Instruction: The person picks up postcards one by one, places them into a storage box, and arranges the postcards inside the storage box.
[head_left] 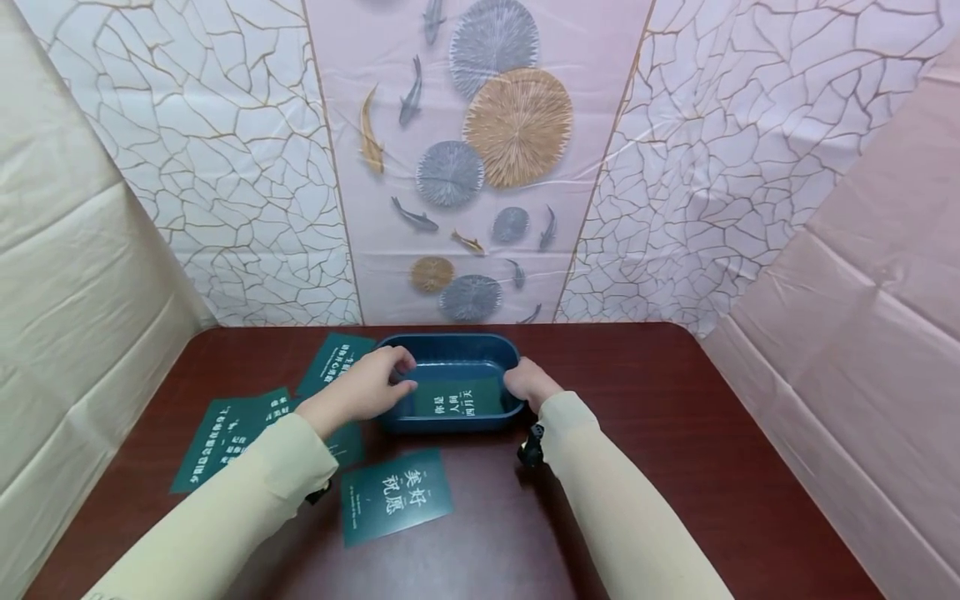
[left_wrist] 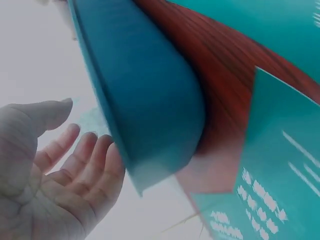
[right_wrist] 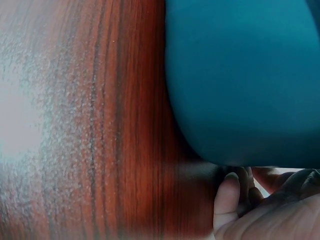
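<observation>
A dark blue oblong plastic basin (head_left: 457, 426) stands on the table, with a green printed card (head_left: 483, 396) lying inside it. Over its left end hovers my left hand (head_left: 367, 387), thumb and fingers apart and nothing between them. The left wrist view shows that hand (left_wrist: 65, 180) with loosely bent fingers, fingertips right at the rim of the basin (left_wrist: 150, 100). At the opposite end, my right hand (head_left: 531, 383) grips the basin's right rim. From the right wrist, the curled fingers of the right hand (right_wrist: 260, 210) appear just beyond the basin wall (right_wrist: 245, 85).
More green cards lie on the dark red wooden table (head_left: 645, 442): one in front of the basin (head_left: 396, 497), one at its back left (head_left: 335, 360), and several overlapping at the left (head_left: 217, 433), partly hidden by my left sleeve (head_left: 247, 492). A patterned curtain (head_left: 465, 167) hangs behind.
</observation>
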